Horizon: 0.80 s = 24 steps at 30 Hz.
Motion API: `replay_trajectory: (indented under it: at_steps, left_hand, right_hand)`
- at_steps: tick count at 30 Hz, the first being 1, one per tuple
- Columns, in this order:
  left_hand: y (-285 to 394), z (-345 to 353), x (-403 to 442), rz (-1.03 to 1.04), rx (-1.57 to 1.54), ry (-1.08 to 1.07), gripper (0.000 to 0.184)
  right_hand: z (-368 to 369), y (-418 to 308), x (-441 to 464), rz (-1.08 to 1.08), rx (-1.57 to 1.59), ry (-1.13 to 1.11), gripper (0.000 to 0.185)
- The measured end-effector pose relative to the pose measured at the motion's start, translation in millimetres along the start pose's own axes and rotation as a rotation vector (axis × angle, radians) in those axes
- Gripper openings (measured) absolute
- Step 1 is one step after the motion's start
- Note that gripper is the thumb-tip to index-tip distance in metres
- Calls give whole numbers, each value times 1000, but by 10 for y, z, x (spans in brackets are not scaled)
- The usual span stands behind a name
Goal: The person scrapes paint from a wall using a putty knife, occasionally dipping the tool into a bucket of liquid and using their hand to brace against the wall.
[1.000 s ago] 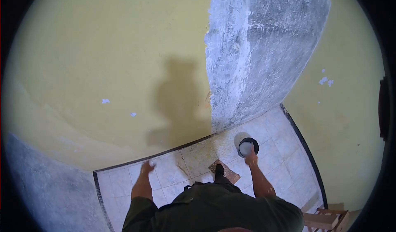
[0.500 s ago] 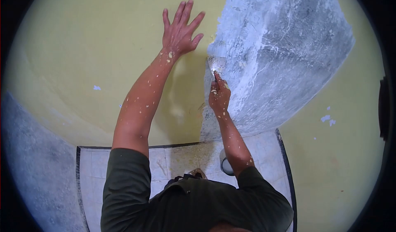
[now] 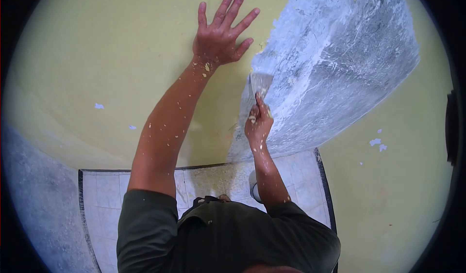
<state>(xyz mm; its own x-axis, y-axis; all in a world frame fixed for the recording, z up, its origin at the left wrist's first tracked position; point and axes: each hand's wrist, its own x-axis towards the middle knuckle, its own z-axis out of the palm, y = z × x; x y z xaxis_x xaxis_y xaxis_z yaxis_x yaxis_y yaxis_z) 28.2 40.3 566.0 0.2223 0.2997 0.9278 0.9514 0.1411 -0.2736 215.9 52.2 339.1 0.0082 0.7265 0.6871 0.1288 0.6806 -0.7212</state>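
Observation:
My left hand (image 3: 218, 39) lies flat with fingers spread against the yellow painted wall (image 3: 121, 55), left of the stripped patch. Pale paint flecks dot the hand and forearm. Lower and to the right, my right hand (image 3: 258, 122) is closed around the handle of a putty knife (image 3: 262, 82), the handle mostly hidden by the fingers. The wide metal blade points up the wall. Its edge meets the ragged border between the yellow paint and the bare grey-white patch (image 3: 335, 69).
Small chips of paint are missing on the left at a pale spot (image 3: 99, 106) and on the right at another (image 3: 374, 141). Below is a tiled floor (image 3: 107, 190) with a dark border and scattered debris. A cylindrical container (image 3: 256, 191) stands partly behind my right forearm.
My left hand has shifted slightly up and right in view, still spread. The putty knife blade has moved a little right and down in view and shows more clearly; the whole view has shifted somewhat.

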Motion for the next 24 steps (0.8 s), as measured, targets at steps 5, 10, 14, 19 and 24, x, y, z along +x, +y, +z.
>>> replay_trajectory:
  at_steps: [5, 10, 14, 19, 24]
  left_hand:
    - [-3, 17, -30, -3, -17, -34, 72]
    - [-23, 56, -35, 2, -16, -1, 74]
    - [-5, -19, -2, -2, -11, -1, 73]
    - [-37, -47, -4, 27, -112, -40, 82]
    - [-5, -78, 2, 26, -85, -56, 82]
  right_hand:
    - [-34, -631, 154, 49, -98, 13, 38]
    - [-22, -654, 1, 133, -152, -43, 33]
    - [6, -646, 1, 191, -124, -40, 33]
    - [96, -445, 8, 37, -136, 93, 42]
    - [72, -649, 318, 71, -114, 103, 39]
